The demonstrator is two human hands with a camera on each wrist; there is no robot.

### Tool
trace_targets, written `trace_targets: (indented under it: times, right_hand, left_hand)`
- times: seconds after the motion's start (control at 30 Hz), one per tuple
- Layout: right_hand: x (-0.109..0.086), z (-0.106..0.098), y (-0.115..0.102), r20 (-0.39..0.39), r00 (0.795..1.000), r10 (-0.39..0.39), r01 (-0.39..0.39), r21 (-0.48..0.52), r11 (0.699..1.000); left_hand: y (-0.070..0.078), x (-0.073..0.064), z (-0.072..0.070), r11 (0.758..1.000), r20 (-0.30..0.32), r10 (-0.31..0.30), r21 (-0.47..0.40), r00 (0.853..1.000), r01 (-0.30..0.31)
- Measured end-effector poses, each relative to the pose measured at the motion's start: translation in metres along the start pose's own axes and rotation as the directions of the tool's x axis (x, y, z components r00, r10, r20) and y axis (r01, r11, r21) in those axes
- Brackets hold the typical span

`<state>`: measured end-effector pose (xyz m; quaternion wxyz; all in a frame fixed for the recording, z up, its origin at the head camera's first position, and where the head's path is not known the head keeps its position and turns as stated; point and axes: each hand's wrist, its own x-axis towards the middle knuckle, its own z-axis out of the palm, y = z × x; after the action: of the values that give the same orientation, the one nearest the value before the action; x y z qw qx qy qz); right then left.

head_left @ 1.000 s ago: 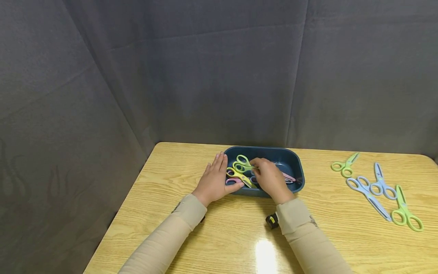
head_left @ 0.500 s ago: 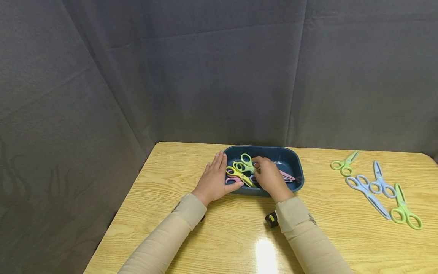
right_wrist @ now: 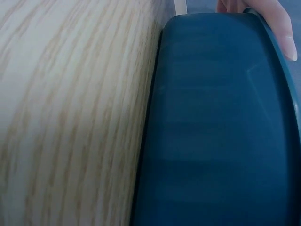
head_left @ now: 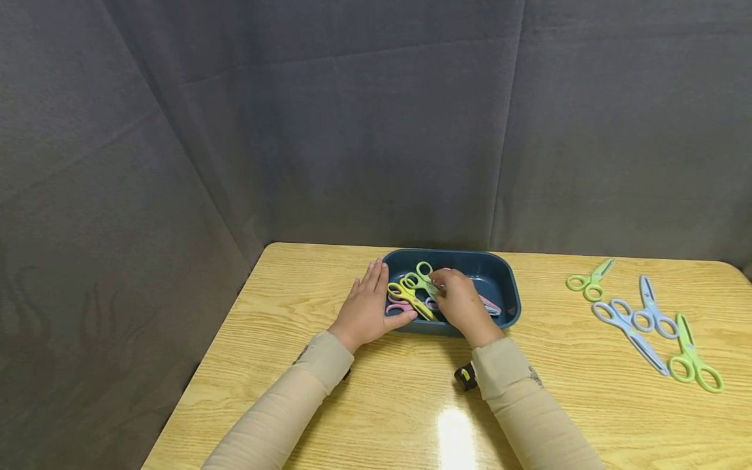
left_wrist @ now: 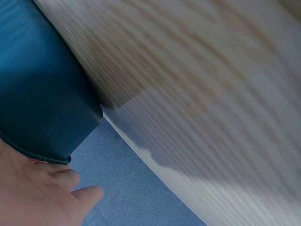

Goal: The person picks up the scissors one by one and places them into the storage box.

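Observation:
In the head view, my left hand (head_left: 365,310) rests at the left end of a dark blue plastic bin (head_left: 499,287), fingers straight along its side and thumb over the front rim. The left wrist view shows this hand (left_wrist: 42,193) at the bin's rim. My right hand (head_left: 464,303) reaches inside and pinches a pair of green scissors (head_left: 424,282) near the middle, handle loops pointing left. Yellow scissors (head_left: 420,307) lie beside it, over pink-handled ones. Pink blades (head_left: 490,305) show right of the right hand, which hides part of the bin's contents.
On the right of the wooden table (head_left: 376,405) lie small green scissors (head_left: 593,282), two pairs of blue scissors (head_left: 633,334) and larger green scissors (head_left: 693,358). A grey curtain (head_left: 376,150) hangs behind the table. A black wrist camera (head_left: 466,377) sits under the right sleeve.
The green scissors in my right hand have shifted slightly to the right and turned a little. The yellow scissors have moved a bit among the pile. My left hand stays in place.

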<state>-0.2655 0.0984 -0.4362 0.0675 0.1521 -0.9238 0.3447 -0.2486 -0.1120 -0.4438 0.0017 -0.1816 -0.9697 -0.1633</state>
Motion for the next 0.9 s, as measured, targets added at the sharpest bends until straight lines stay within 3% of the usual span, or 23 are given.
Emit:
trace_targets:
  times: [0.37,0.9]
  right_hand:
    - [-0.0017,-0.0011,-0.0014,0.072,0.997,-0.009,0.009,0.008,1.000]
    - [-0.0025,-0.0011,-0.0013,0.082,0.996,-0.019,0.019,0.006,1.000]
  left_hand:
    - [-0.0006,0.0011,0.0013,1.000,0.012,-0.008,0.020,1.000,0.007]
    - [0.0003,0.0000,0.0004,1.000,0.011,-0.011,0.005,1.000,0.011]
